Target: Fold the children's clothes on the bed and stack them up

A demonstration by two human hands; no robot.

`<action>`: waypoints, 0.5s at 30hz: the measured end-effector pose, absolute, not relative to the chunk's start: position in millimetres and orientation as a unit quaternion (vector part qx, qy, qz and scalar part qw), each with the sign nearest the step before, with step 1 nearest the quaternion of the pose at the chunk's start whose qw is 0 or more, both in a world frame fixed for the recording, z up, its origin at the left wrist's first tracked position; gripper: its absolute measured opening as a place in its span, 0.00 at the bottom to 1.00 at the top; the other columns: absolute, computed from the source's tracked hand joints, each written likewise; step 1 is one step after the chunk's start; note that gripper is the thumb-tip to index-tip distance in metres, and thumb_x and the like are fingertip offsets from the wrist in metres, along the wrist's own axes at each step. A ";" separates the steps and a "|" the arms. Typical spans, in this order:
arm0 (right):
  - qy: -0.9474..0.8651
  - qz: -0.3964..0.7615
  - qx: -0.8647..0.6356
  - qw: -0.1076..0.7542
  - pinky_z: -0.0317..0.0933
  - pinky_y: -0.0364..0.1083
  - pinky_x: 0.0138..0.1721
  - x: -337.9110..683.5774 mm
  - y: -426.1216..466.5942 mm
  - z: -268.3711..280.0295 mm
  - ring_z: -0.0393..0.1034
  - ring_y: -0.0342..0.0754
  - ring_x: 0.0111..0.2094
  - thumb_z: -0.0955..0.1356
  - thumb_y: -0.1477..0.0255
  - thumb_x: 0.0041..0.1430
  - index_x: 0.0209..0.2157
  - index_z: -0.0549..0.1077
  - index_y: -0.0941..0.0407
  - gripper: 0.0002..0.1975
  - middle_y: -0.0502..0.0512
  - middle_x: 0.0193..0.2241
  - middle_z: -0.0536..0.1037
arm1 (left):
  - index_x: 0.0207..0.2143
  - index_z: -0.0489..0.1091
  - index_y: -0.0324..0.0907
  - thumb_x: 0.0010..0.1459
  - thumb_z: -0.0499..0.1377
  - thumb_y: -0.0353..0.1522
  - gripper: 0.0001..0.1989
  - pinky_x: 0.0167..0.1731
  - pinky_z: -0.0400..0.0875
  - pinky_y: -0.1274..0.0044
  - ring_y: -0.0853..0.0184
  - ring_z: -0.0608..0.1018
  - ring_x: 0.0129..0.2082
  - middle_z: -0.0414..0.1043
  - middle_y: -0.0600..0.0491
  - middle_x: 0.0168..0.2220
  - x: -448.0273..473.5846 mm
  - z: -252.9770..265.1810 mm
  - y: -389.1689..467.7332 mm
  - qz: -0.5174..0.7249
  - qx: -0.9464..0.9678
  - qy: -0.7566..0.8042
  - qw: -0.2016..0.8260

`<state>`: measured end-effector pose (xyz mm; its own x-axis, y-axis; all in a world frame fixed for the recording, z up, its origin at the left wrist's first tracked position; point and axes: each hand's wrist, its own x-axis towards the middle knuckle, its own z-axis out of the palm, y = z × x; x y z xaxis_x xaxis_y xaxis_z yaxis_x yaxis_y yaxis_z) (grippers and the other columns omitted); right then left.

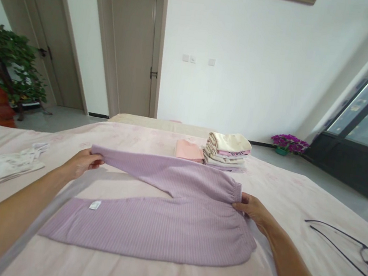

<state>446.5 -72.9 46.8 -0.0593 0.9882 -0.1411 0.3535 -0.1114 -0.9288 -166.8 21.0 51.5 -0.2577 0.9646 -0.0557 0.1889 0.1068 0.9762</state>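
A pair of ribbed lilac trousers [163,227] lies sideways on the pink bedspread, waistband to the right and legs to the left. My left hand [84,162] pinches the hem of the far leg, which is lifted a little off the bed. At the waistband, my right hand [253,208] grips the far edge between thumb and fingers. The near leg rests flat, with a small white tag [94,205] near its hem.
Behind the trousers stands a stack of folded clothes [226,152], beside a folded peach cloth [189,150]. White patterned clothing [3,164] lies at left. Eyeglasses [365,257] rest at right on the bedspread [129,275]. Purple flowers [289,143] stand on the floor beyond.
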 end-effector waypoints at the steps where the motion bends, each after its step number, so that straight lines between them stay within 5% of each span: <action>1: -0.564 0.449 -0.599 0.350 0.66 0.46 0.34 447.9 -73.7 46.7 0.74 0.53 0.36 0.72 0.64 0.40 0.40 0.77 0.57 0.22 0.56 0.35 0.81 | 0.33 0.68 0.40 0.36 0.67 0.34 0.19 0.26 0.70 0.80 0.69 0.76 0.26 0.73 0.54 0.27 -172.1 50.6 9.2 0.499 0.443 0.613 0.423; 7: -0.560 0.415 -0.612 0.374 0.54 0.43 0.22 456.0 -76.5 44.6 0.62 0.43 0.21 0.73 0.66 0.39 0.31 0.77 0.59 0.15 0.52 0.24 0.77 | 0.26 0.64 0.43 0.38 0.70 0.37 0.18 0.36 0.74 0.77 0.65 0.78 0.37 0.75 0.53 0.39 -191.6 48.1 -68.6 0.511 0.462 0.527 0.498; 15: -0.558 0.503 -0.547 0.369 0.66 0.52 0.45 467.2 -89.7 46.9 0.73 0.60 0.46 0.76 0.64 0.38 0.29 0.78 0.57 0.14 0.63 0.51 0.76 | 0.21 0.63 0.43 0.32 0.67 0.43 0.19 0.31 0.73 0.73 0.58 0.76 0.36 0.75 0.50 0.39 -197.0 40.0 -121.1 0.428 0.536 0.561 0.463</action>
<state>467.2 -89.7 46.9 -0.1280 0.9820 -0.1391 0.2391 -0.1055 -0.9653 -197.0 -121.1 40.0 0.0034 0.9982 -0.0603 0.2059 0.0583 0.9768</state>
